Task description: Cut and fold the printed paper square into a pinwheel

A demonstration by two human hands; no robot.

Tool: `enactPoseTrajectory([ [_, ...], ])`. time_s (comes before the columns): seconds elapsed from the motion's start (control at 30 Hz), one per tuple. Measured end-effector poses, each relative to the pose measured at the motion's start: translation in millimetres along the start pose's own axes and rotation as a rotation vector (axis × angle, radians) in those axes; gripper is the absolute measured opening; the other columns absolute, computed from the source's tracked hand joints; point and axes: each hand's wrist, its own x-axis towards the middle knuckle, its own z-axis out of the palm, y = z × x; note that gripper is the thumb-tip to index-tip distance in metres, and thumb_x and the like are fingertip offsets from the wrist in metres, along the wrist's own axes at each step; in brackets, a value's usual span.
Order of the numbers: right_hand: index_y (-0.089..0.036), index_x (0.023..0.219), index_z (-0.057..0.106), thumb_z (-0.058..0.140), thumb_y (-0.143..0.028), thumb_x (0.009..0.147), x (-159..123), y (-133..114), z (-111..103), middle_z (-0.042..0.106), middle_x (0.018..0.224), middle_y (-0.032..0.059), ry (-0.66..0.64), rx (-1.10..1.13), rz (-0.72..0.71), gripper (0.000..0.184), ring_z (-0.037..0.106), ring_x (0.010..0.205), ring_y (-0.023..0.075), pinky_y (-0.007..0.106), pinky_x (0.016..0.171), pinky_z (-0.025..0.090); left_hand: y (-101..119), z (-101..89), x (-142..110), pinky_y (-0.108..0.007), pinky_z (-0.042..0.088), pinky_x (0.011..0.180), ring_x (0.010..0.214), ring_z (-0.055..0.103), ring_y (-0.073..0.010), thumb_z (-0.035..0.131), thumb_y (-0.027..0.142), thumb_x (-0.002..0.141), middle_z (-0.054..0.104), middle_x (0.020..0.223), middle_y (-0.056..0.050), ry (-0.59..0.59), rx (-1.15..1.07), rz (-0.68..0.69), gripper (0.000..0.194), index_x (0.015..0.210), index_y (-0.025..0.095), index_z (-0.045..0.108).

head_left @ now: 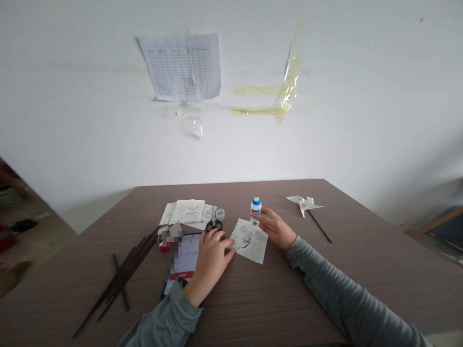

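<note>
A square of printed paper point(249, 242) with a drawing lies flat in front of me. At its far right edge stands a small white glue bottle point(255, 208) with a blue cap, upright. The fingers of my right hand point(278, 229) close round the bottle's lower part from the right. My left hand point(213, 253) rests palm down with fingers apart, its thumb at the paper's left edge. Just beyond the left fingertips are black-handled scissors point(214, 225). Under the left wrist, a phone point(184, 258) showing a timer is partly covered.
Stacked paper squares point(188, 211) and a small clear round cap point(220, 214) lie at the back. Several dark sticks point(126, 270) are at the left, near a red-and-white item point(168, 238). A paper pinwheel point(304, 205) on a stick lies right. A wall point(253, 154) borders the table point(260, 308).
</note>
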Motion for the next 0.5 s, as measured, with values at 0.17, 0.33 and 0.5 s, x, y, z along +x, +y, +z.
enactPoseTrajectory([
  [0.17, -0.04, 0.161, 0.097, 0.077, -0.031, 0.12, -3, 16, -10, 0.088, 0.163, 0.0164, 0.051, 0.042, 0.029, 0.046, 0.086, 0.147, 0.0412, 0.06, 0.129, 0.072, -4, 1.1, -1, -0.078, 0.054, 0.151, 0.163, 0.081, -0.0474, 0.093, 0.014, 0.108, 0.097, 0.154, -0.012, 0.037, 0.003, -0.003, 0.031, 0.126, 0.035, 0.107],
  [0.33, -0.038, 0.15, 0.102, 0.081, -0.036, 0.118, -3, 15, -14, 0.09, 0.159, 0.0151, 0.06, 0.1, 0.062, 0.038, 0.088, 0.144, 0.0397, 0.057, 0.127, 0.074, -8, 7.1, -1, -0.077, 0.057, 0.148, 0.159, 0.084, -0.044, 0.081, 0.005, 0.111, 0.096, 0.153, -0.013, 0.075, 0.001, 0.045, 0.043, 0.138, 0.03, 0.103],
  [0.5, -0.035, 0.148, 0.102, 0.077, -0.027, 0.114, -1, 15, -15, 0.09, 0.161, 0.0173, 0.12, 0.072, 0.03, 0.043, 0.089, 0.141, 0.0388, 0.059, 0.125, 0.075, -4, 14.6, -4, -0.08, 0.054, 0.15, 0.164, 0.08, -0.0439, 0.074, 0.013, 0.119, 0.093, 0.161, -0.016, 0.005, 0.001, 0.124, 0.045, 0.155, 0.027, 0.097],
])
